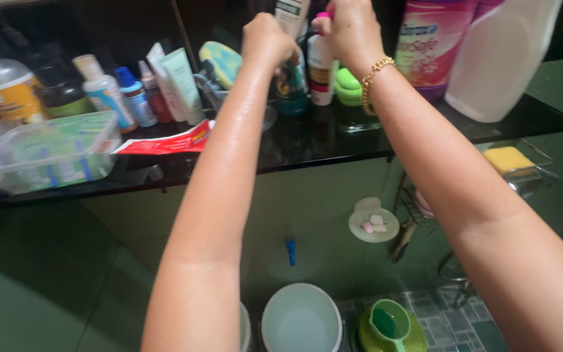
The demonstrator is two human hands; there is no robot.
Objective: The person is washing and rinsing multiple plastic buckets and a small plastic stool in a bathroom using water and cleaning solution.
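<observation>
A white tube point(291, 14) stands upright above the back of the dark shelf point(333, 140), with the left hand point(267, 40) closed around its lower part. The right hand point(350, 29) is curled shut just beside it, near a pink-capped bottle point(320, 65). A green bottle point(292, 88) stands below; a white bucket point(301, 319) sits on the floor.

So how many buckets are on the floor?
2, maybe 3. A white bucket sits bottom centre, a green bucket with a scoop is to its right, and a rim behind the left arm may be another.
</observation>
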